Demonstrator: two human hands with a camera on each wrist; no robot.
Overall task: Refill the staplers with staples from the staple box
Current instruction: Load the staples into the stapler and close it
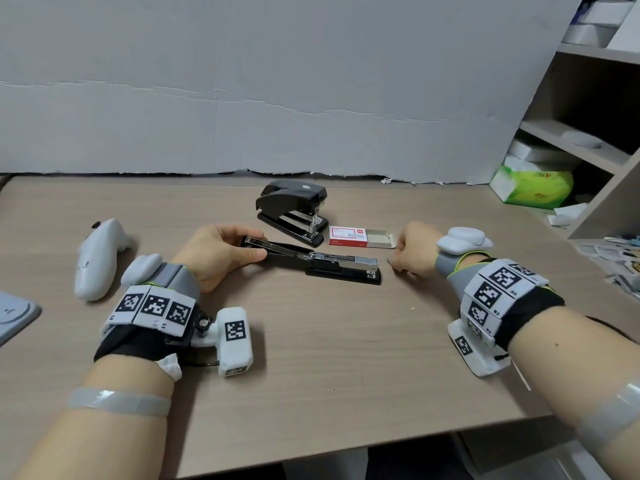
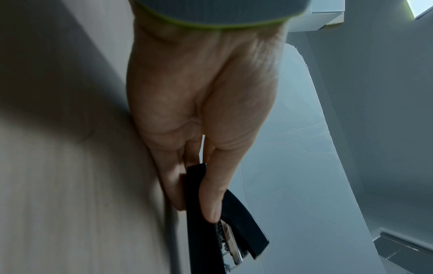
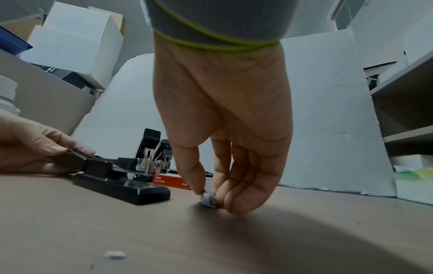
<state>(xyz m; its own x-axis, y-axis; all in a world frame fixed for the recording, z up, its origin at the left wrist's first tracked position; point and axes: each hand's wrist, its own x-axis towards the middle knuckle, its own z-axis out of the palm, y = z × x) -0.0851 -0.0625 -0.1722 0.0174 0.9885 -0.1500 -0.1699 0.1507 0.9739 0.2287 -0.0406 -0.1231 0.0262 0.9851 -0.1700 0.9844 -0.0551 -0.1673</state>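
A black stapler (image 1: 322, 263) lies opened flat at the table's middle, its metal magazine (image 1: 346, 260) exposed. My left hand (image 1: 221, 252) grips the flipped-back top arm (image 2: 199, 200) between thumb and fingers. My right hand (image 1: 412, 251) sits just right of the stapler's nose, fingertips down on the table, pinching a small strip of staples (image 3: 208, 199). A second black stapler (image 1: 294, 209) stands behind, partly open. The red and white staple box (image 1: 349, 236) lies to its right with its inner tray (image 1: 379, 239) slid out.
A white controller (image 1: 97, 258) lies at the left, a grey pad (image 1: 14, 313) at the left edge. A shelf unit (image 1: 588, 133) with a green tissue pack (image 1: 533, 185) stands at the right. A loose bit of staples (image 3: 114, 254) lies on the table nearer me.
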